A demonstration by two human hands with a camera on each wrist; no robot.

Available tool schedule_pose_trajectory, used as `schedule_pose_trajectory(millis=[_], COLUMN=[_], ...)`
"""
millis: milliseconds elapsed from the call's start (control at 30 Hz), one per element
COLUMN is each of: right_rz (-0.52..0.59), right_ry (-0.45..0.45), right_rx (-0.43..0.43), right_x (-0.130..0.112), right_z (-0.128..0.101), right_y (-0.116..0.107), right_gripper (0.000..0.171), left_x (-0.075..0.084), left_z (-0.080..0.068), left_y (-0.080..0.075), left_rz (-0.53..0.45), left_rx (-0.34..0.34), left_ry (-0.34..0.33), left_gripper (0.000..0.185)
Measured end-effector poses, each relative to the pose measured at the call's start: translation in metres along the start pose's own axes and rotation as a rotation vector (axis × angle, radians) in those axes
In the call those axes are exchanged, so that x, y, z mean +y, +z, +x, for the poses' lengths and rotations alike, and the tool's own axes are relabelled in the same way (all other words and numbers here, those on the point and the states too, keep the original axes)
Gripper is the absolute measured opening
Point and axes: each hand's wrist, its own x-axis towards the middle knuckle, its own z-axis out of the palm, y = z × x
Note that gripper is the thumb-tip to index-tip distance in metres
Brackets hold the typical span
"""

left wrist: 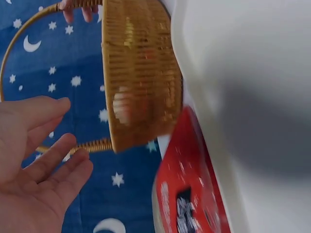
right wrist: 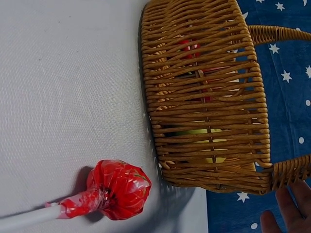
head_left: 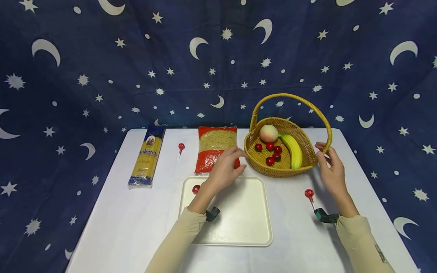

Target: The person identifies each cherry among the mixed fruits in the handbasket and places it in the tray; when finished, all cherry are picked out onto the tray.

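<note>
Standing by the white table (head_left: 102, 212) and both hands are up at the wicker basket (head_left: 263, 167) right now: the left hand (head_left: 225, 170) has its fingers loose and spread, fingertips just short of the basket's near-left rim, holding nothing, and the left wrist view shows the same, an empty palm with the basket wall just past the fingers. Under that hand's knuckles is a red bag of pasta (head_left: 215, 146), and behind its wrist sits a cream tray (head_left: 246, 223) with one red cherry tomato (head_left: 196, 189) in the corner next to the forearm. The right hand (head_left: 329, 170) is at the basket's handle (head_left: 293, 99) where it meets the rim, fingers relaxed, tips touching or almost touching the weave, can't tell which, not wrapped around it. Past both sets of fingertips, inside the basket, are a peach (head_left: 268, 133), a banana (head_left: 293, 150) and a few more little red tomatoes (head_left: 273, 151). Just behind the right hand's heel lies a red lollipop (head_left: 309, 194), another lollipop (head_left: 181, 147) sits way off to the left hand's far side, beside a long pack of spaghetti (head_left: 147, 155)
</note>
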Motion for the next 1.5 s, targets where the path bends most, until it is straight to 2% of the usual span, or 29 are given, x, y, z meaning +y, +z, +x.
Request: schedule_pose_trajectory(millis=[167, 367, 633, 767, 933, 1200, 1267, 1367, 1500], right_rz=[-0.007, -0.016, -0.015, 0.005, 0.017, -0.020, -0.034, -0.046, -0.043], right_ry=[-0.023, -0.022, -0.025, -0.040, -0.037, -0.015, -0.010, -0.010, -0.010], right_rx=[-0.015, -0.003, -0.049, -0.023, -0.003, -0.019, -0.012, -0.007, -0.010], right_x=[0.000, -0.001, -0.003, 0.001, 0.000, -0.002, -0.003, -0.004, -0.003], right_z=[0.005, 0.005, -0.003, -0.003, -0.004, -0.005, -0.005, -0.005, -0.004], right_y=[-0.003, -0.005, 0.004, 0.004, 0.000, -0.002, -0.004, -0.007, -0.004], right_gripper=[0.038, 0.038, 0.039, 0.037, 0.036, 0.038, 0.038, 0.039, 0.038], left_x=[0.014, 0.025, 0.028, 0.033, 0.035, 0.038, 0.040, 0.041, 0.027], left_z=[0.027, 0.056, 0.064, 0.076, 0.094, 0.109, 0.112, 0.116, 0.125], left_y=[0.012, 0.032, 0.057, 0.068, 0.082, 0.095, 0.099, 0.104, 0.121], left_rz=[0.004, -0.026, -0.036, -0.009, 0.004, 0.145, 0.171, 0.199, 0.219], left_rx=[-0.037, -0.086, -0.156, -0.181, -0.260, -0.426, -0.448, -0.466, -0.472], left_ry=[0.046, 0.054, -0.004, -0.003, -0.062, -0.180, -0.203, -0.239, -0.268], left_gripper=[0.031, 0.036, 0.022, 0.022, 0.025, 0.014, 0.009, 0.016, 0.032])
